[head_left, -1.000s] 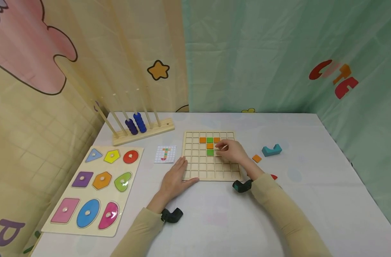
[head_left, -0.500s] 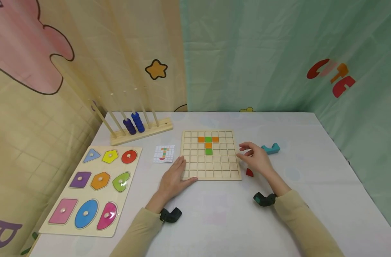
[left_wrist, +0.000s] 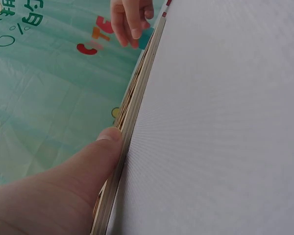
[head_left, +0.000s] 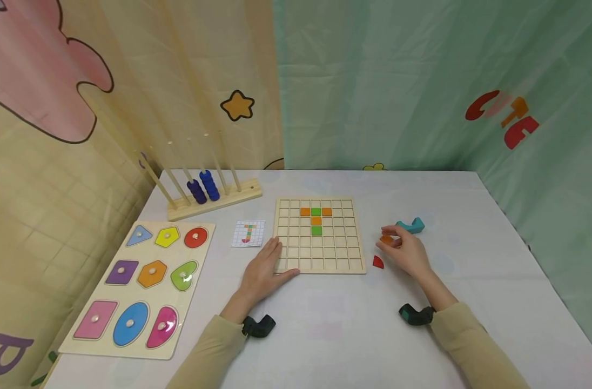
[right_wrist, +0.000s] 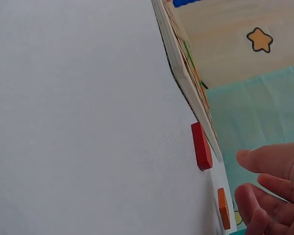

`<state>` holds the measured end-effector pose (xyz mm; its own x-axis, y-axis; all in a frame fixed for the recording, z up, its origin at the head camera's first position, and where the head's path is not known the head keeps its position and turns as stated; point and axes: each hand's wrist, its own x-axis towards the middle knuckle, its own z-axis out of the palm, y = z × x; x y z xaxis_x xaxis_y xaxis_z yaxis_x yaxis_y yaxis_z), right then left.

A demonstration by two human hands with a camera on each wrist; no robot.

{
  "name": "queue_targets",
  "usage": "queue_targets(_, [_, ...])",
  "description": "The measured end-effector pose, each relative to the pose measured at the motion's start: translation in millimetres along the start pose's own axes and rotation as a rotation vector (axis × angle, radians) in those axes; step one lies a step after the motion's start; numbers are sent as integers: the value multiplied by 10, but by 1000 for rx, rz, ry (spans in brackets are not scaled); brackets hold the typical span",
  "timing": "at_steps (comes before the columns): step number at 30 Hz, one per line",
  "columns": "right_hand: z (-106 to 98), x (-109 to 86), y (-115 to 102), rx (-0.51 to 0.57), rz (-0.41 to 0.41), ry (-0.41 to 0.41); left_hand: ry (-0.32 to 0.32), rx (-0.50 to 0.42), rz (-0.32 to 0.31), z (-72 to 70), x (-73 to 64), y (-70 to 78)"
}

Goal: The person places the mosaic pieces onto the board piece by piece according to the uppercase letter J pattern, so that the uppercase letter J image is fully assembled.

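Observation:
My left hand [head_left: 263,273] rests at the near left corner of a wooden grid board [head_left: 337,252], fingers straight along its side. In the left wrist view its thumb [left_wrist: 95,154] touches the board's edge. Green and orange square tiles form a T-like shape on the grid, among them a green tile [head_left: 316,230]. Right of the board, my right hand [head_left: 407,250] hovers over a loose orange square tile [head_left: 386,239]. The right wrist view shows that tile [right_wrist: 224,209] on the table, thumb and fingers parted and not touching it. A red quarter-round piece [head_left: 378,262] lies nearby.
A teal curved block [head_left: 412,225] is just behind my right hand. Left of the board lies a pattern card [head_left: 248,233]. Further left are a shape-knob puzzle board [head_left: 179,313] and a wooden peg stand [head_left: 247,189] with blue beads. Curtains border the table.
My right hand has left the grid and moved right and toward me, over the loose orange tile. An orange tile now sits at the T's right arm, uncovered. My left hand stays put.

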<state>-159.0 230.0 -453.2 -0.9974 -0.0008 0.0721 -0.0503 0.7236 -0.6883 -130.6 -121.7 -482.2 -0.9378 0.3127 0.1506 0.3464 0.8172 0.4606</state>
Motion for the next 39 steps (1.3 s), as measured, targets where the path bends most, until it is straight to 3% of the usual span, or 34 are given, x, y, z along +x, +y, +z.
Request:
queue_targets(19, [63,-73,178,-44,42,45,0,0,-9,-4,-16,14])
queue_targets(39, [112,-110,185,-50,-23,112,-7,2,-3,-17,-11,28])
